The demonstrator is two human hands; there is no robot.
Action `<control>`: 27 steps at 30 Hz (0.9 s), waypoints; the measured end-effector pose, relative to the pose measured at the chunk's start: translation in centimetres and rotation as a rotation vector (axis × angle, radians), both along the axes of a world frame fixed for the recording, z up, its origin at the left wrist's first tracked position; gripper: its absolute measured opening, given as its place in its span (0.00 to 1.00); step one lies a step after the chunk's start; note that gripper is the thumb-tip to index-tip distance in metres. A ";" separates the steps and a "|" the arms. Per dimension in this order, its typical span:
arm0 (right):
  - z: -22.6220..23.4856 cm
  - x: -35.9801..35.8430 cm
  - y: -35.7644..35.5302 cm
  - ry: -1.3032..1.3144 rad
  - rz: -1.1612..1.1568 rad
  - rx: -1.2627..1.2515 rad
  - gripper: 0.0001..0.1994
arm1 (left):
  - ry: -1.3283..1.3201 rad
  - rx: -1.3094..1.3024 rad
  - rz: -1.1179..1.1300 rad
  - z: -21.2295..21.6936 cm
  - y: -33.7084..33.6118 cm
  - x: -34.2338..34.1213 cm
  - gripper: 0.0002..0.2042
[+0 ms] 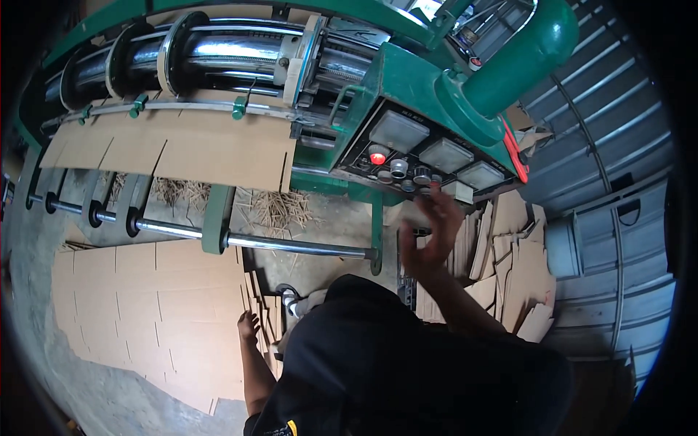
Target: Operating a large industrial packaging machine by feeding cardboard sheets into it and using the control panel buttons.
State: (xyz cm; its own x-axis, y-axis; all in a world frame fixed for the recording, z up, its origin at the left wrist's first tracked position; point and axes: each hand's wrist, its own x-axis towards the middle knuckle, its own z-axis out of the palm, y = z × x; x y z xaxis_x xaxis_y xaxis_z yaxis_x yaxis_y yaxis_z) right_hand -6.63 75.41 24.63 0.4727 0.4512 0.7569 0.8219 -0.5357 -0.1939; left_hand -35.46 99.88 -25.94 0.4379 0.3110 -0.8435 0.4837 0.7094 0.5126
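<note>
My right hand [434, 236] is raised just below the control panel [407, 152] of a green machine. Its fingers are apart and slightly bent, with the fingertips close to the panel's knobs, one of which is a black knob [422, 174]; whether they touch is unclear. On the panel, a red lamp [377, 158] glows. Low on the left, my left hand [249, 325] hangs loosely, fingers a little apart, beside the right edge of a stack of slotted cardboard sheets [138, 291]. Nothing shows in either hand.
A slotted cardboard sheet [211, 149] sticks out from under the machine's rollers [233, 49]. In front runs a steel shaft [298, 247] with a green belt [218, 218]. Cardboard scraps [280, 211] litter the floor beneath. More cardboard pieces [527, 269] are piled right, by a corrugated metal wall [603, 138].
</note>
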 end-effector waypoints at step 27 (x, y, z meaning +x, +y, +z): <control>17.2 17.0 -15.7 0.006 -0.178 0.797 0.14 | -0.416 0.492 0.230 3.6 4.1 -1.9 0.25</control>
State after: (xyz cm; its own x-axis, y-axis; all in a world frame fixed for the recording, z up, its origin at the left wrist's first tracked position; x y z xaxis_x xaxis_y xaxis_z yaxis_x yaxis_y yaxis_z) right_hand 10.34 59.74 41.86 0.4914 -0.3038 0.8162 0.7353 -0.3576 -0.5758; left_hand -37.35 103.94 -22.33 0.5715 0.7393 -0.3561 0.0415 0.4074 0.9123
